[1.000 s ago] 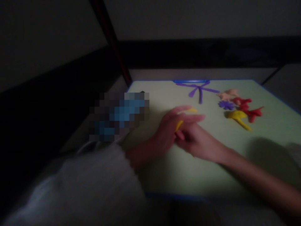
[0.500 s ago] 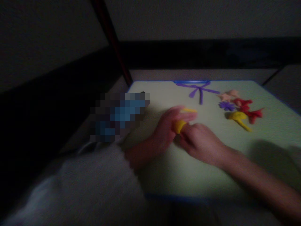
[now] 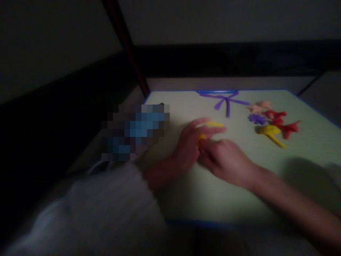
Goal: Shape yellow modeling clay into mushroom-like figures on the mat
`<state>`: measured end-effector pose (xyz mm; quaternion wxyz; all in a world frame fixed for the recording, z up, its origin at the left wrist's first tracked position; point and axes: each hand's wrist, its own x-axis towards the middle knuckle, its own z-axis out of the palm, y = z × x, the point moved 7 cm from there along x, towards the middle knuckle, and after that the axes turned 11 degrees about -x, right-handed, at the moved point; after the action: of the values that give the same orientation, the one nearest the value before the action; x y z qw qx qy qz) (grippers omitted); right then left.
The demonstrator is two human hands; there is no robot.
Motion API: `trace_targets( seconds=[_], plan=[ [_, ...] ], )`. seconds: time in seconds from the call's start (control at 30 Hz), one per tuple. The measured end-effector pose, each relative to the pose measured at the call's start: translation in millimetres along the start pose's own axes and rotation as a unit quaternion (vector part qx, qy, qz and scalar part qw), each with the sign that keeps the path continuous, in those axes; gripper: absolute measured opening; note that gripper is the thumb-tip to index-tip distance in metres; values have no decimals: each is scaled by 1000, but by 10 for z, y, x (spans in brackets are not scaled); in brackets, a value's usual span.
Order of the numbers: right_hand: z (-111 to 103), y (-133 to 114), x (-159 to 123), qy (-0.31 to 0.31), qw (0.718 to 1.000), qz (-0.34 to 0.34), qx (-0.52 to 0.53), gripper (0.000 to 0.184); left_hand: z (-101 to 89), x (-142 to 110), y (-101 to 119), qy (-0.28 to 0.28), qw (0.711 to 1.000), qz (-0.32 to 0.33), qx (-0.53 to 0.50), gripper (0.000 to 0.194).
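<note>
A lump of yellow modelling clay (image 3: 201, 140) is between my two hands, over the middle of the tabletop. My left hand (image 3: 189, 144) holds it from the left, its outer fingers stretched to the right. From the right, the closed fingers of my right hand (image 3: 227, 160) press on the lump and hide most of it. Just beyond my left fingers shows a thin yellow clay strip (image 3: 215, 124); I cannot tell whether a finger touches it.
Purple clay strips (image 3: 227, 106) lie crossed near the far edge of the pale table (image 3: 191, 202). Further right sit a pinkish clay figure (image 3: 257, 107), a purple clay flower (image 3: 257, 118), red clay figures (image 3: 290, 129) and a yellow mushroom-like clay piece (image 3: 270, 131). A pixelated patch covers the left side.
My right fingers have moved slightly left and in over the yellow lump, so less of it shows. The left fingers have spread a little. The pieces on the table stay put.
</note>
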<state>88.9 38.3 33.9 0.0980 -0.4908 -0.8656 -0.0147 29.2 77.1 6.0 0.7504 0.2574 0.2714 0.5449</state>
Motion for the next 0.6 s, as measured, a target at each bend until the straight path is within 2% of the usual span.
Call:
trace_targets(
  seconds=[0.1,0.23,0.5,0.6],
  plan=[
    [12,-17,9,-13,994,0,112,9,85,-7,32,-39,998,-7,40,20],
    [27,-35,35,-13,981,-8,195,14,131,-63,-11,-87,991,-13,98,23],
    [86,-43,-3,-42,972,-43,229,14,125,-147,-90,-111,983,-1,146,29],
    [56,-35,4,-26,976,-51,210,14,156,-110,-43,-120,984,0,135,26]
  ],
)
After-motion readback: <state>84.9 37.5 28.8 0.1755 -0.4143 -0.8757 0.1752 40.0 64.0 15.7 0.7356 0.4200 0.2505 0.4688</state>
